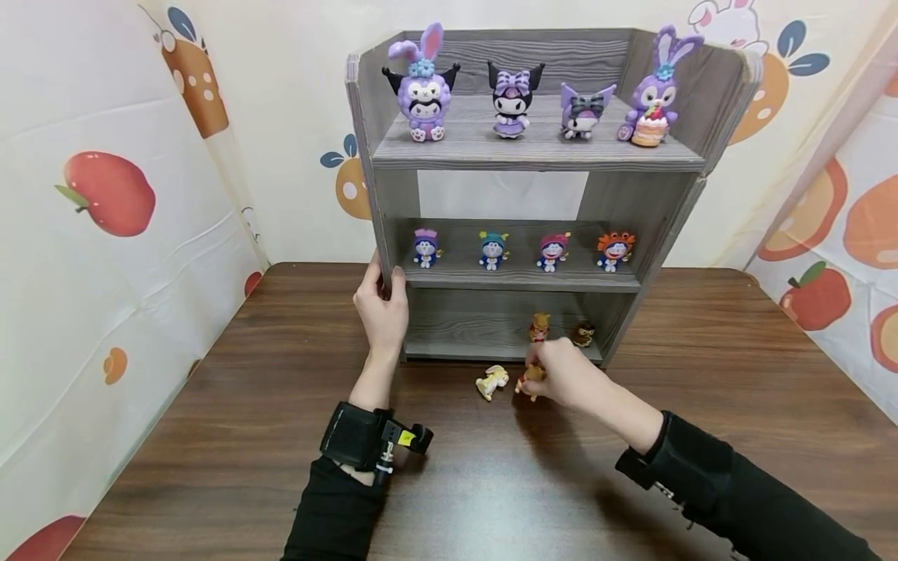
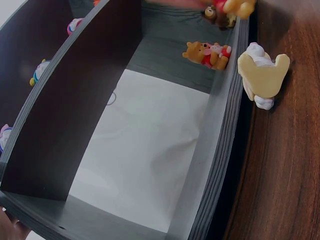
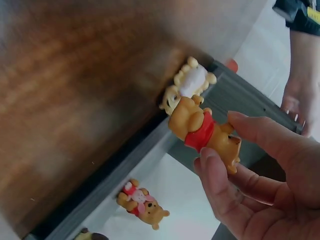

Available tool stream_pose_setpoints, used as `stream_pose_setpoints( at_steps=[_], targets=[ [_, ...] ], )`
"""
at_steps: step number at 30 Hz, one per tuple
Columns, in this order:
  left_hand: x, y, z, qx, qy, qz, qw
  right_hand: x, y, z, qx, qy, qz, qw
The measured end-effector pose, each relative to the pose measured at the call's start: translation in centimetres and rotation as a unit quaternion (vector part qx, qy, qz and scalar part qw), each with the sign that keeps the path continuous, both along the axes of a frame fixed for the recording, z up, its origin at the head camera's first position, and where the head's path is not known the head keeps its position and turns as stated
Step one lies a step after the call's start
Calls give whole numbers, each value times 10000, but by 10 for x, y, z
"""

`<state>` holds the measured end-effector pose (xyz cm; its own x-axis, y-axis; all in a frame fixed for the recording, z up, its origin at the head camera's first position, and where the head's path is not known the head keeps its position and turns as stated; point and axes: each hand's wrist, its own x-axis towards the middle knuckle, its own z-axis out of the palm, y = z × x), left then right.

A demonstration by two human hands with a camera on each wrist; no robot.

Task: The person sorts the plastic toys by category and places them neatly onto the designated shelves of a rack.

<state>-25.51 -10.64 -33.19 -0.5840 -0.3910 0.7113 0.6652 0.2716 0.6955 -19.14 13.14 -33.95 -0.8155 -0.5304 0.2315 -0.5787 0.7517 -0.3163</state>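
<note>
My right hand (image 1: pixel 564 374) pinches a bear figurine in a red shirt (image 3: pixel 201 131) between thumb and fingers, just above the table before the bottom shelf. A pale yellow rabbit figurine (image 1: pixel 493 382) lies on the table left of it, also visible in the left wrist view. My left hand (image 1: pixel 384 312) grips the left side panel of the grey wooden display shelf (image 1: pixel 505 284), low down, with some fingers hidden behind it. On the bottom tier stand a bear figurine holding a small pink figure (image 2: pixel 207 55) and a brown owl figurine (image 1: pixel 583 333).
The middle tier bears several small blue figurines in colourful hats, such as the crab-hatted one (image 1: pixel 616 251). Several purple figurines, including a rabbit with a cake (image 1: pixel 651 105), stand on top. Brown wooden table (image 1: pixel 470 499) lies in front; a fruit-printed cloth (image 1: pixel 281 93) hangs behind.
</note>
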Motion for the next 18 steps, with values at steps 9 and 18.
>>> stream_pose_setpoints(
  at_steps=[9, 18],
  targets=[
    [10, 4, 11, 56, -60, -86, 9999, -32, -17, 10, -8, 62, 251, 9997],
    [23, 8, 22, 37, -84, -93, 9999, -58, -36, 9, 232, -396, -86, 9989]
  ],
)
